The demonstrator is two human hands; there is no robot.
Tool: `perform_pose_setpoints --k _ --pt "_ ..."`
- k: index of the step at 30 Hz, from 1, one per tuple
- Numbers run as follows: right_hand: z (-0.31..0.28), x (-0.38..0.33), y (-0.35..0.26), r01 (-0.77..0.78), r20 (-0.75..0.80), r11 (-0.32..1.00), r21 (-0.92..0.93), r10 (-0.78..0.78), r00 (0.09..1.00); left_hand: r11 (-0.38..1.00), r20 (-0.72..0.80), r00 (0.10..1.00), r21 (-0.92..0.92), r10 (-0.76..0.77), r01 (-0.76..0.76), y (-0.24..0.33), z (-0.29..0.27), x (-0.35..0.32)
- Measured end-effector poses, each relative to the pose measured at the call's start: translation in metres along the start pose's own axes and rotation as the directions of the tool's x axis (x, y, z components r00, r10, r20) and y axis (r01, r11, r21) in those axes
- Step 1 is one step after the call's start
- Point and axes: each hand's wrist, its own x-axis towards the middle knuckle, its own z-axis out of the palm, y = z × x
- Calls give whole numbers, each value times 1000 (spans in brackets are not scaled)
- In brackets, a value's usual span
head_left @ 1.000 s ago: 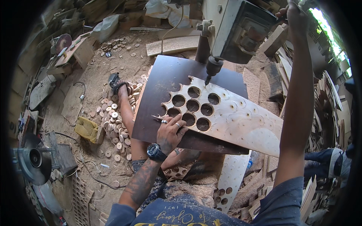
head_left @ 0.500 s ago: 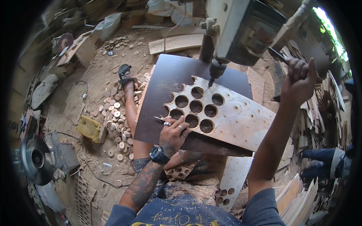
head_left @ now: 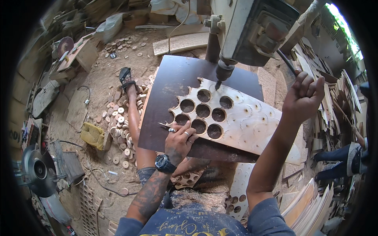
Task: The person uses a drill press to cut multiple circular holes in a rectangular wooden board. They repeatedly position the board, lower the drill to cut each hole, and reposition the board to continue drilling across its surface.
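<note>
A pale plywood sheet [head_left: 252, 122] with several round holes cut in it lies on the dark table [head_left: 173, 78] of a drill press. My left hand [head_left: 180, 137], with rings and a black wristwatch, presses flat on the sheet's near left edge. My right hand [head_left: 303, 96] is raised at the right, fingers curled around the dark feed lever [head_left: 284, 59] of the drill press [head_left: 252, 27]. The cutter tip [head_left: 217, 84] hangs just above the sheet's far edge, beside the holes.
Many cut wooden discs [head_left: 118, 122] lie scattered on the sawdust floor at left, by my bare leg and sandal [head_left: 126, 76]. A circular saw [head_left: 37, 169] sits lower left. Stacked boards [head_left: 315, 204] stand at right, where another person's legs [head_left: 338, 161] show.
My right hand has come down with the lever from high at the upper right. The cutter has lowered toward the sheet. My left hand stays on the sheet.
</note>
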Motion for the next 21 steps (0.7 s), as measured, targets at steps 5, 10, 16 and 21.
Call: perform_pose_setpoints --k 5,10,16,21 --pt "-1 -6 4 37 12 999 10 -37 999 997 26 998 -54 -58 59 0 0 1" --pt "-5 -11 9 59 -2 998 17 -59 998 1000 -4 1000 14 0 0 -1 1 1" --pt "-9 -17 13 71 -11 997 17 -71 997 1000 -5 1000 -5 -9 9 -2 1 1" --pt "-11 -21 15 67 -27 997 44 -66 997 1000 -15 1000 1 -8 8 -3 2 0"
